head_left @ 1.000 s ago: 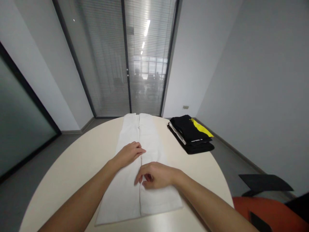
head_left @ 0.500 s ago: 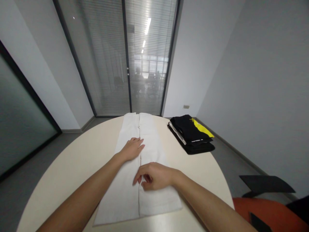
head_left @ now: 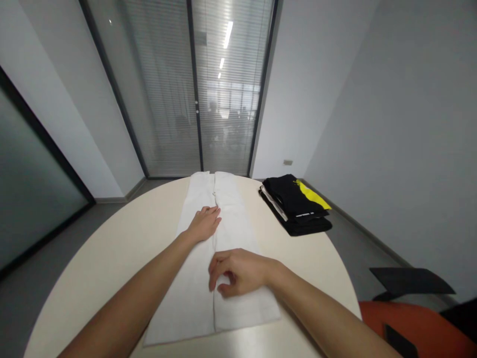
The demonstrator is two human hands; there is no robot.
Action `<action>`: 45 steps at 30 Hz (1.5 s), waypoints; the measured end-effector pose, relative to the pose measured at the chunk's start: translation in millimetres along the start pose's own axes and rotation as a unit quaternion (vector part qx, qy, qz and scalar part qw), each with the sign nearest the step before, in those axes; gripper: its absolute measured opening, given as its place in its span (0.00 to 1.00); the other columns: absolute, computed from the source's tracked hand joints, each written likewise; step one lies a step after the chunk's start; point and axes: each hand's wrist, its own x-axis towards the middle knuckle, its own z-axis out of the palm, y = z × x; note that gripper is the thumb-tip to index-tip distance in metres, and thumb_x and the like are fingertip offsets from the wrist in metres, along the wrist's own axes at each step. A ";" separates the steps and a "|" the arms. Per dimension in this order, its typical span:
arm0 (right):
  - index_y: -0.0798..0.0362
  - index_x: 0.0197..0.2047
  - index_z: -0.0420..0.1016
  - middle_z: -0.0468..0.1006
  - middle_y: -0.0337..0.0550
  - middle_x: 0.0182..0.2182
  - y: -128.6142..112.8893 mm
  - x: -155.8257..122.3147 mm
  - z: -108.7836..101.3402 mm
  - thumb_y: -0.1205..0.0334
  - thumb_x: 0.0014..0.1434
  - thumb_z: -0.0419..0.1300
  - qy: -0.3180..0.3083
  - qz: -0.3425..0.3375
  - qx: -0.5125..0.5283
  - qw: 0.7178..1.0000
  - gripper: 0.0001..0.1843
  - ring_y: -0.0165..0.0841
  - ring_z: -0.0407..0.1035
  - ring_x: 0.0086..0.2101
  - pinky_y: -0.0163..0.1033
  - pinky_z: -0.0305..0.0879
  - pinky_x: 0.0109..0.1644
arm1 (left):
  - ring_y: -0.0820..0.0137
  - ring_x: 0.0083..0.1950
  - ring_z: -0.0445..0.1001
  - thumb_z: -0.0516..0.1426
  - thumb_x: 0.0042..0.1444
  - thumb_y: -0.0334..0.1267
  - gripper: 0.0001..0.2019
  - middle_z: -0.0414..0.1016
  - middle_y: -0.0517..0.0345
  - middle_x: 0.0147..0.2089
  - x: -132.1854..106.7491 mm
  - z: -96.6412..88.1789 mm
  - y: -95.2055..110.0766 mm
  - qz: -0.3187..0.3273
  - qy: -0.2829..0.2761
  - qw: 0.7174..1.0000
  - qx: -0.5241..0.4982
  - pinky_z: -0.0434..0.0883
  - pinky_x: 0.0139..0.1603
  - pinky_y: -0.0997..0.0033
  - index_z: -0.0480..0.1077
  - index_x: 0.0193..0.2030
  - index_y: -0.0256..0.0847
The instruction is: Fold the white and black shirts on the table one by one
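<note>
A long white cloth garment (head_left: 242, 233) lies flat on the round table, its two sides folded in so that their edges meet along a middle line. My left hand (head_left: 204, 223) rests flat on it, fingertips at that line, about halfway up. Closer to me, my right hand (head_left: 236, 272) hovers over or lightly touches the near part of the cloth. Its fingers curve downward, with a gap between thumb and forefinger and no cloth visible between them. The exact kind of garment cannot be made out.
A stack of folded dark clothes (head_left: 294, 204), the top one with a yellow patch, sits at the table's right edge. An orange-seated chair (head_left: 413, 328) with black armrests stands at lower right. The pale tabletop (head_left: 122, 253) reaches toward a glass partition (head_left: 167, 89) with blinds.
My left hand has slid slightly away from me along the middle line. My right hand has shifted a little to the right, its thumb and forefinger parted near the cloth's edge.
</note>
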 end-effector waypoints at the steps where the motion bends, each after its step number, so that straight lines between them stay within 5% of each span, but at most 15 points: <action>1: 0.50 0.42 0.83 0.76 0.39 0.45 -0.9 0.5 1.0 0.68 0.53 0.65 0.004 -0.001 -0.002 1.000 0.12 0.22 0.64 0.28 0.31 0.65 0.40 | 0.51 0.68 0.59 0.43 0.70 0.43 0.24 0.60 0.49 0.72 0.2 -1.7 0.9 0.001 -0.004 1.000 0.002 0.63 0.62 0.48 0.61 0.68 0.42; 6: 0.49 0.47 0.81 0.76 0.40 0.45 -5.3 1.6 0.9 0.64 0.52 0.68 0.008 0.019 -0.009 1.000 0.17 0.25 0.66 0.31 0.32 0.65 0.40 | 0.52 0.74 0.53 0.42 0.70 0.49 0.30 0.49 0.46 0.76 -10.1 -8.6 -3.2 0.010 -0.040 0.999 -0.026 0.56 0.68 0.45 0.50 0.74 0.39; 9: 0.50 0.47 0.78 0.75 0.40 0.43 -2.7 -3.2 -6.0 0.61 0.53 0.68 0.019 0.043 -0.034 0.998 0.17 0.27 0.66 0.32 0.34 0.64 0.41 | 0.56 0.77 0.45 0.42 0.69 0.53 0.34 0.40 0.44 0.78 -30.1 -10.1 -12.4 0.025 -0.065 0.996 -0.064 0.52 0.72 0.51 0.44 0.76 0.36; 14: 0.53 0.51 0.71 0.73 0.44 0.43 12.2 -12.7 -15.2 0.54 0.47 0.73 0.065 0.092 -0.083 0.990 0.29 0.34 0.67 0.39 0.39 0.64 0.46 | 0.55 0.78 0.40 0.44 0.69 0.54 0.31 0.43 0.50 0.78 -75.9 -15.4 -16.4 0.074 -0.047 0.994 -0.060 0.47 0.74 0.49 0.49 0.75 0.46; 20: 0.49 0.43 0.78 0.74 0.44 0.46 15.6 -12.3 -17.2 0.53 0.44 0.77 0.033 0.062 -0.089 0.994 0.24 0.40 0.66 0.50 0.47 0.58 0.58 | 0.53 0.78 0.40 0.52 0.66 0.55 0.34 0.41 0.52 0.78 -102.2 -28.5 -2.6 0.164 -0.086 0.979 -0.090 0.45 0.74 0.43 0.47 0.75 0.54; 24: 0.51 0.37 0.82 0.77 0.41 0.38 13.8 -19.6 -26.7 0.56 0.46 0.76 -0.023 0.096 -0.015 0.995 0.15 0.32 0.69 0.40 0.36 0.63 0.48 | 0.53 0.77 0.46 0.56 0.63 0.55 0.38 0.45 0.45 0.77 -107.2 -37.9 -1.7 0.143 -0.090 0.979 -0.116 0.49 0.74 0.47 0.49 0.75 0.45; 28: 0.53 0.37 0.83 0.75 0.35 0.29 16.9 -31.0 -35.9 0.55 0.47 0.75 -0.061 0.203 0.017 0.977 0.15 0.26 0.67 0.29 0.31 0.59 0.33 | 0.57 0.69 0.61 0.63 0.56 0.44 0.26 0.62 0.47 0.69 -115.1 -53.0 2.2 0.152 -0.095 0.968 -0.176 0.59 0.69 0.57 0.68 0.61 0.45; 32: 0.53 0.40 0.83 0.73 0.32 0.27 13.8 -30.9 -35.6 0.54 0.48 0.73 -0.054 0.217 0.022 0.975 0.17 0.24 0.65 0.26 0.30 0.57 0.30 | 0.61 0.60 0.67 0.64 0.54 0.36 0.09 0.69 0.54 0.58 -118.5 -63.9 13.1 0.185 -0.129 0.946 -0.233 0.64 0.63 0.62 0.76 0.43 0.46; 45: 0.50 0.49 0.81 0.71 0.31 0.27 9.2 -21.1 -25.6 0.58 0.50 0.73 -0.050 0.148 0.058 0.986 0.22 0.23 0.63 0.25 0.29 0.57 0.31 | 0.64 0.56 0.67 0.60 0.60 0.37 0.04 0.67 0.54 0.53 -118.2 -76.7 18.3 0.211 -0.180 0.909 -0.311 0.65 0.60 0.65 0.77 0.40 0.46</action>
